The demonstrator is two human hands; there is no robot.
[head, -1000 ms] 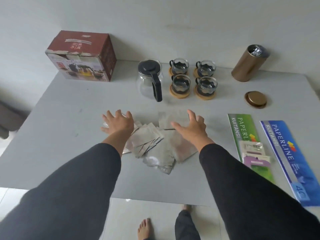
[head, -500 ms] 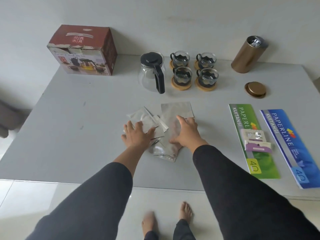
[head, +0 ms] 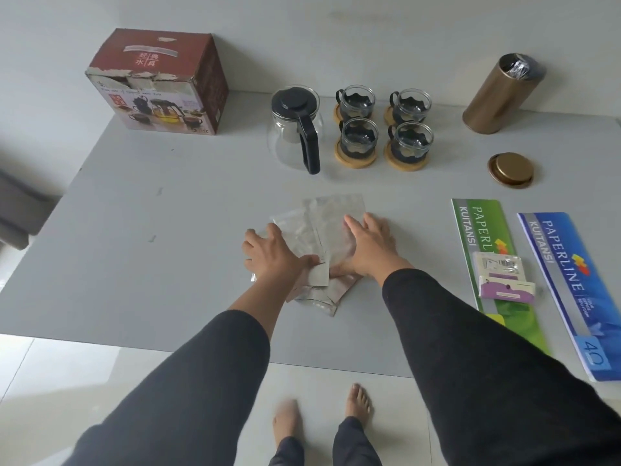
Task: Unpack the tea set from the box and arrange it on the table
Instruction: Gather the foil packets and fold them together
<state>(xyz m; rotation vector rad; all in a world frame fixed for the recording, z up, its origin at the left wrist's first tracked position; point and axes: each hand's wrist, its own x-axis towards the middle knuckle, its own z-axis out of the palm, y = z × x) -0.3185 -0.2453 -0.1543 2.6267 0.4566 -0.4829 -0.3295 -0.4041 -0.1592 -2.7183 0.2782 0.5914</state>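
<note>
Tea set: the glass teapot (head: 295, 129) with its black lid and handle is standing at the far middle of the grey table (head: 141, 237), and four glass cups (head: 383, 127) on round wooden coasters are sitting in a two-by-two block just to its right.
Box: the red tea set box (head: 161, 84) is resting at the far left corner, well apart from the teapot, its printed side facing you.
Your left hand: your left hand (head: 274, 255) is lying flat on a pile of silvery packets (head: 316, 230) near the table's middle, fingers fairly straight and spread, thumb pressing a packet's edge.
Your right hand: your right hand (head: 368, 245) is pressing down on the same pile from the right, fingers extended, gripping nothing that can be seen.
Right side: a gold tin (head: 497, 99) is standing open at the far right, its lid (head: 510, 169) lying nearer you; a green receipt book (head: 479, 227) and a blue receipt book (head: 568, 280) are lying side by side, with small sachets (head: 502, 279) on the green one.
Below: your bare feet (head: 359, 400) are showing on the tiled floor beyond the table's near edge.
</note>
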